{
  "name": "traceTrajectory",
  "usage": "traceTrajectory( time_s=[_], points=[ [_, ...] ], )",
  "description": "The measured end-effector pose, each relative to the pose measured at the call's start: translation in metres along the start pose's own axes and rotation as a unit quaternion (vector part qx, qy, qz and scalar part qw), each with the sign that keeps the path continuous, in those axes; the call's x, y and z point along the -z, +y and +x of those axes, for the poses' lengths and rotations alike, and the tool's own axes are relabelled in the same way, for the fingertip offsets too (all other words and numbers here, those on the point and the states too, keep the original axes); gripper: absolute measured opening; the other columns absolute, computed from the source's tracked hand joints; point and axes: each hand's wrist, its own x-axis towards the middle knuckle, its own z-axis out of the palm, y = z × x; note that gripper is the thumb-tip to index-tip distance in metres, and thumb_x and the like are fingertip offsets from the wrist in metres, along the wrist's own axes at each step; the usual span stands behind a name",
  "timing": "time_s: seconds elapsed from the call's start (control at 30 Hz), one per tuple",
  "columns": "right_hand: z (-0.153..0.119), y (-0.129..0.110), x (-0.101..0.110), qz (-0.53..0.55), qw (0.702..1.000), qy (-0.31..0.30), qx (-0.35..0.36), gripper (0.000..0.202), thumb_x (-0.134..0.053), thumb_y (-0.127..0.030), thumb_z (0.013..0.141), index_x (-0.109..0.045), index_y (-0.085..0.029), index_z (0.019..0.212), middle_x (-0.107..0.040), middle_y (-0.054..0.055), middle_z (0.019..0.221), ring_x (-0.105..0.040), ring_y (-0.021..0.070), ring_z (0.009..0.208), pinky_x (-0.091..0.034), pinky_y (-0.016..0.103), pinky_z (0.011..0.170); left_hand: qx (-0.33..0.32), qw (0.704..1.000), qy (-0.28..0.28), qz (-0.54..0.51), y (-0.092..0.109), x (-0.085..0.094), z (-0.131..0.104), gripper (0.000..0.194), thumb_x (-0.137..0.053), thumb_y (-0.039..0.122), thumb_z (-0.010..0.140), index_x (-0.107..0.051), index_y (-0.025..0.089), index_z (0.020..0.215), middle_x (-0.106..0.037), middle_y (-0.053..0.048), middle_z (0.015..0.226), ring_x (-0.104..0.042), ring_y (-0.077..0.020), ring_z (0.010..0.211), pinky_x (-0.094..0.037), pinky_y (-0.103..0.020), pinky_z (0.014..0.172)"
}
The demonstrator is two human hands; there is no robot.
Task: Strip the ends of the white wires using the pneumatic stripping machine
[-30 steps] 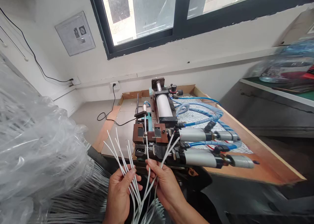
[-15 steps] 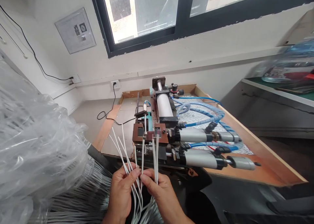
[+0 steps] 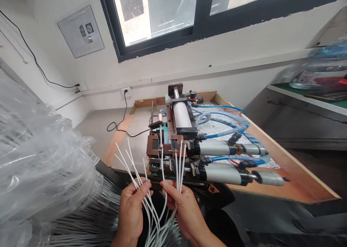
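Several thin white cables are pinched between the thumb and fingers of my left hand [image 3: 134, 200], their ends fanned out above it. My right hand [image 3: 181, 203] closes on several more white cables [image 3: 180, 167], which stand nearly upright; one of them rises apart, by the thumb tip. Below both hands the cables hang together in a loose bundle [image 3: 159, 232]. Just beyond the cable ends is a machine with brown clamp blocks [image 3: 153, 146] and silver air cylinders [image 3: 217, 148]. The cable tips at my right hand overlap the clamp blocks in view; whether they touch, I cannot tell.
At the left, clear plastic sheeting [image 3: 40, 160] covers a big heap of grey-white cables [image 3: 89, 218]. Blue air hoses [image 3: 230, 120] loop behind the cylinders inside a wooden-edged tray [image 3: 306, 183]. A shelf [image 3: 306, 97] juts out at the right.
My hands have moved apart, the left one slightly left and the right one slightly right. The single cable has gone with my right hand, and the two groups are more widely separated.
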Motion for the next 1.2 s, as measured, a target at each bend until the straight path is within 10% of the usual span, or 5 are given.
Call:
traceTrajectory(
  time_s=[0.27,0.53,0.83,1.2],
  points=[
    [-0.007,0.005,0.0,-0.146,0.982,-0.115,0.023,0.018,-0.07,-0.032,0.058,-0.067,-0.014,0.061,-0.056,0.0,0.056,-0.044,0.0121,0.056,-0.036,0.025,0.058,-0.036,0.999,-0.027,0.029,-0.001,-0.001,0.0,0.016,-0.07,0.021,0.059,-0.069,0.013,0.072,-0.065,-0.004,0.076,-0.057,-0.0163,0.077,-0.043,-0.027,0.073],
    [-0.007,0.002,0.001,-0.053,0.996,0.027,0.059,0.025,-0.068,-0.037,0.061,-0.064,-0.012,0.065,-0.055,0.0,0.054,-0.043,0.0102,0.048,-0.035,0.023,0.049,0.011,0.997,-0.081,-0.015,0.003,-0.003,-0.008,0.02,-0.061,0.029,0.068,-0.066,0.012,0.078,-0.057,-0.001,0.057,-0.055,-0.0123,0.049,-0.045,-0.026,0.046],
    [-0.009,-0.002,-0.001,-0.01,0.999,0.034,0.002,0.022,-0.069,-0.033,0.059,-0.06,-0.012,0.057,-0.052,-0.001,0.05,-0.042,0.0085,0.046,-0.033,0.021,0.048,0.005,0.994,-0.111,0.01,-0.001,0.001,-0.01,0.025,-0.057,0.026,0.071,-0.065,0.013,0.091,-0.058,0.0,0.053,-0.054,-0.0121,0.051,-0.047,-0.026,0.05],
    [-0.009,-0.008,-0.008,-0.024,0.993,-0.11,-0.015,0.022,-0.069,-0.034,0.06,-0.066,-0.013,0.065,-0.052,-0.002,0.052,-0.043,0.0095,0.05,-0.036,0.023,0.054,-0.045,0.989,-0.094,0.106,-0.011,0.012,-0.012,0.017,-0.069,0.018,0.058,-0.062,0.015,0.073,-0.062,0.002,0.057,-0.057,-0.0113,0.05,-0.046,-0.024,0.053]
  ],
)
